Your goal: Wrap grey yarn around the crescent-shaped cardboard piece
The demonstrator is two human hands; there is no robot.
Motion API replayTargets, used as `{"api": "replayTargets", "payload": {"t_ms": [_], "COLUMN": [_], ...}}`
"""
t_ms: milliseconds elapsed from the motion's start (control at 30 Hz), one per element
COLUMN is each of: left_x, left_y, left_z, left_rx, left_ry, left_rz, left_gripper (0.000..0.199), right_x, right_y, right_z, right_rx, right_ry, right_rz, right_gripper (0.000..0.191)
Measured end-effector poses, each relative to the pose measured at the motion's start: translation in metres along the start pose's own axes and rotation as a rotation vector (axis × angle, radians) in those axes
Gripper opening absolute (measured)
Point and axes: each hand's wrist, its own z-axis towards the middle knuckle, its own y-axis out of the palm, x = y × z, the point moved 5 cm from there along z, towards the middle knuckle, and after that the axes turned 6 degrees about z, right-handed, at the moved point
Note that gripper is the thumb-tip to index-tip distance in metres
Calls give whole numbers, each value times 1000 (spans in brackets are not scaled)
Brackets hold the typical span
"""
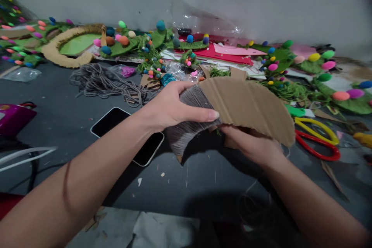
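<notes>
A curved brown cardboard arc [250, 104] is held above the dark table, its left part wrapped in grey string [188, 124]. My left hand [171, 106] grips the wrapped section from above, thumb pressed along its front. My right hand [252, 145] supports the cardboard from below, mostly hidden under it. Both hands are closed on the piece. A thin strand of string trails down near my right wrist.
A phone [128, 133] lies face up left of my hands. A heap of grey cord [107, 81] lies behind it. Red and yellow scissors [316, 143] rest at right. Green felt shapes with coloured balls [293, 66], a tan wreath ring [61, 48] and red paper [229, 56] crowd the far edge.
</notes>
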Motion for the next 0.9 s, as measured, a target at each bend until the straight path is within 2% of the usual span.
{"api": "replayTargets", "payload": {"t_ms": [200, 367, 500, 667, 800, 900], "left_x": [4, 6, 7, 7, 5, 5], "left_y": [-20, -39, -44, -44, -45, -41], "left_z": [2, 0, 0, 1, 1, -1], "left_rx": [171, 282, 257, 245, 247, 190], "left_ry": [-20, -70, -131, -158, -195, -201], "left_rz": [40, 88, 139, 204, 275, 326], "left_gripper": [35, 35, 34, 33, 37, 35], "right_x": [-11, -19, -30, -40, -45, -45], "right_y": [-1, -5, -11, -19, -14, -9], "right_z": [3, 3, 3, 1, 0, -1], "right_rx": [88, 145, 145, 144, 15, -92], "right_ry": [53, -11, -181, -285, -354, -389], "right_rz": [217, 106, -89, -146, -132, -124], "right_gripper": [11, 9, 6, 5, 7, 9]}}
